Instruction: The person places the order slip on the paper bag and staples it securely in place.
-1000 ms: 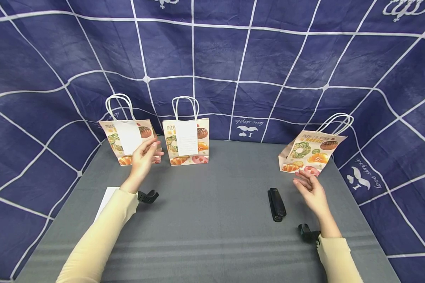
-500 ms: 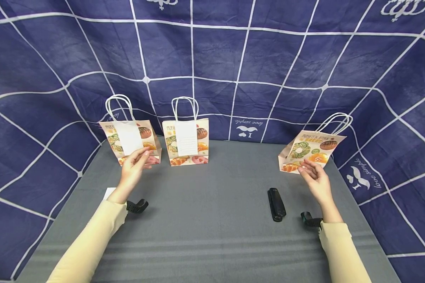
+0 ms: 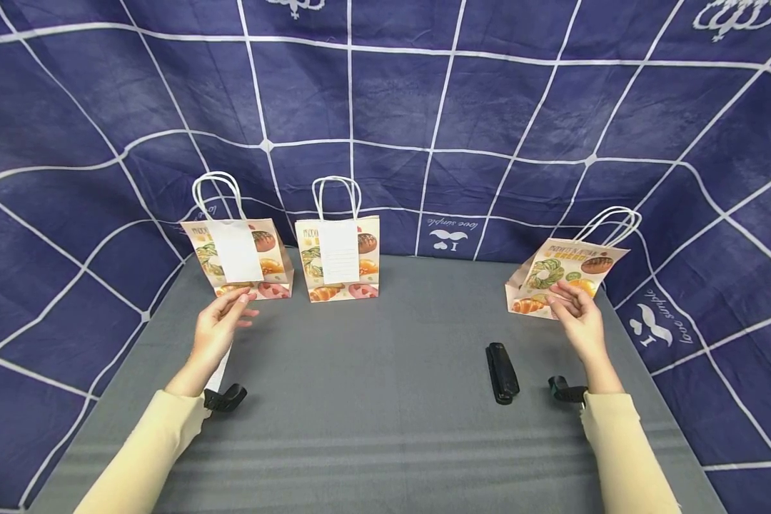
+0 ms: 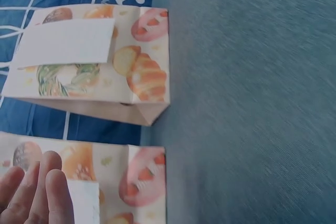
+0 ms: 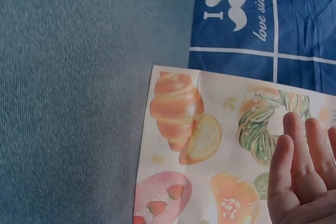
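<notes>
Left bag (image 3: 273,251): stood on the table (image 3: 392,371), back left, first card (image 3: 239,253) on it
Middle bag (image 3: 368,268): stood just right, second card (image 3: 339,251) on it
Right bag (image 3: 545,280): stood well apart, back right
Stapler (image 3: 503,373): lay nearer the front, left of the right hand (image 3: 581,321)
Cloth (image 3: 392,107): hung behind the bags

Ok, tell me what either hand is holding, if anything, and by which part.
Nothing is held. The left hand is empty in front of the leftmost bag, and the right hand is empty in front of the rightmost bag.
</notes>
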Available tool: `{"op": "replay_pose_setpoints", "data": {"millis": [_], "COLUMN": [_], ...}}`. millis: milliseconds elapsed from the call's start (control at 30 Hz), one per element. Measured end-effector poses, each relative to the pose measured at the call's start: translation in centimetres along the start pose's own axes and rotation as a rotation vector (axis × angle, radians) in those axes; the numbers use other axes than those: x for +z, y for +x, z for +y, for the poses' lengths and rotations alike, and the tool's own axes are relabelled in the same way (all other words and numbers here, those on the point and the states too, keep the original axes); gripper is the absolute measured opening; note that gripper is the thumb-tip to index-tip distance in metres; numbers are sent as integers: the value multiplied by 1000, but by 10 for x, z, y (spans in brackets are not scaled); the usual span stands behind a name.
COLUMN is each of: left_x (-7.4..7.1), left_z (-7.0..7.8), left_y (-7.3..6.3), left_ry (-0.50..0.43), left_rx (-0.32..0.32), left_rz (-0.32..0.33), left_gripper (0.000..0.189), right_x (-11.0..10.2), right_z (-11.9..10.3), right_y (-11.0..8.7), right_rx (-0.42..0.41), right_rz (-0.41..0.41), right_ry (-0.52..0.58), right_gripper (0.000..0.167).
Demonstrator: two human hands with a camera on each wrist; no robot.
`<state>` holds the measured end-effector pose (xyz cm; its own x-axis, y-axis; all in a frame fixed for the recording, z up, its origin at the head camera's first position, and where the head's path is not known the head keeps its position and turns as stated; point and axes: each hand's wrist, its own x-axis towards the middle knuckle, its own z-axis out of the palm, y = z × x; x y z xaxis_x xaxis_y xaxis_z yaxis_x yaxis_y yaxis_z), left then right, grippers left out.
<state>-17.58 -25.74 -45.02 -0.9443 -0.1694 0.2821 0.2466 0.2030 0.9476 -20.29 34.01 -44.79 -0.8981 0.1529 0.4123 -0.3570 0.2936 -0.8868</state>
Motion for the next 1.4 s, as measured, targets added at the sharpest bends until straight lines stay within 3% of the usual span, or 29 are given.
{"op": "replay_pose_setpoints", "data": {"millis": [133, 167, 300, 433, 533, 600, 667, 767, 800, 867, 967, 1100, 1233, 1333, 1400], "left_x": [-12, -15, -26, -45, -58, -63, -68, -74, -75, -78, -82, -84, -81, -79, -79], "left_z": [-4, -5, -13, -55, -88, -97, -101, -99, -98, -97, -97, -88, -59, -38, -32], "left_y": [-7, -9, -15, -13, -12, -14, -17, -22, -23, -25, -29, -35, -45, -50, -52], "left_ry": [10, 16, 6, -18, 31, 69, 83, 83, 81, 69, 69, 130, 182, 231, 297], "left_rx": [-5, -3, 18, 28, 3, -18, -34, -52, -58, -74, -88, -118, -182, -229, -257], "left_rz": [-5, -7, -26, -30, 5, 16, 31, 33, 32, 33, 33, 43, 31, 12, -2], "left_gripper": [27, 27, 27, 31, 41, 52, 61, 69, 70, 72, 73, 65, 52, 49, 52], "right_x": [-6, -5, -8, -9, -13, -13, -16, -16, -17, -18, -26, -42, -61, -59, -49], "right_z": [8, 3, 4, 10, 22, 20, 28, 21, 23, 18, 32, 69, 120, 105, 72], "right_y": [6, 7, 11, 17, 22, 24, 29, 30, 32, 32, 38, 52, 68, 68, 61], "right_rx": [0, 13, 47, 38, 31, 24, 13, 2, 1, 7, 0, -18, -42, -4, 35], "right_rz": [3, 20, 47, 47, 62, 73, 87, 85, 92, 97, 101, 102, 137, 153, 160], "right_ry": [83, 26, 2, -10, 67, 5, 63, -10, 31, -17, 0, 72, 17, 25, 13], "right_gripper": [46, 47, 45, 43, 38, 39, 38, 40, 38, 37, 35, 36, 37, 35, 34]}}
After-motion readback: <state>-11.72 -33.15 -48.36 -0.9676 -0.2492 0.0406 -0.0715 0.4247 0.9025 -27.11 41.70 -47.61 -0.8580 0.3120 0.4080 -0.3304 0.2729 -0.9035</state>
